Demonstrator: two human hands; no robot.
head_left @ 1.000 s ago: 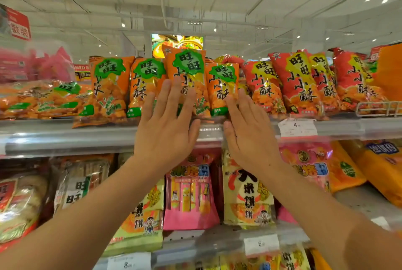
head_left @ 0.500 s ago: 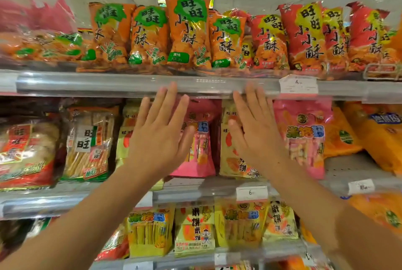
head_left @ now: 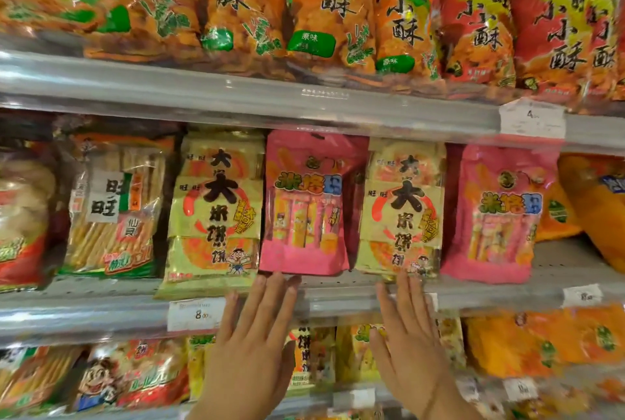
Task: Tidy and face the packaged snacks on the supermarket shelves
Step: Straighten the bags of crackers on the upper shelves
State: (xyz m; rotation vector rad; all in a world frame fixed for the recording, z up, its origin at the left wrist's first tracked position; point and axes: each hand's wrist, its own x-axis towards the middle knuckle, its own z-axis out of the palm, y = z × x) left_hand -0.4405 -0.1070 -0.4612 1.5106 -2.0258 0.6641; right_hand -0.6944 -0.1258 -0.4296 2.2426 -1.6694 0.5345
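The middle shelf [head_left: 338,298] carries upright snack bags: a yellow rice-cracker bag [head_left: 216,213], a pink bag [head_left: 304,203], a second yellow bag [head_left: 402,206] and a second pink bag [head_left: 497,216]. My left hand [head_left: 257,342] is flat with straight fingers, its fingertips just under the first pink bag's bottom edge. My right hand [head_left: 409,342] is flat too, fingertips at the bottom of the second yellow bag. Neither hand holds anything. Orange and red bags [head_left: 318,10] line the top shelf.
A clear bag of cracker sticks [head_left: 115,210] and a red bag [head_left: 20,216] stand at the left of the middle shelf, orange bags [head_left: 595,210] at its right. Price tags [head_left: 196,314] hang on the shelf rail. More snack bags [head_left: 135,375] fill the lower shelf.
Both flat hands have dropped from the top shelf's orange bags to the front edge of the middle shelf. The view has tilted down and moved closer to the shelves.
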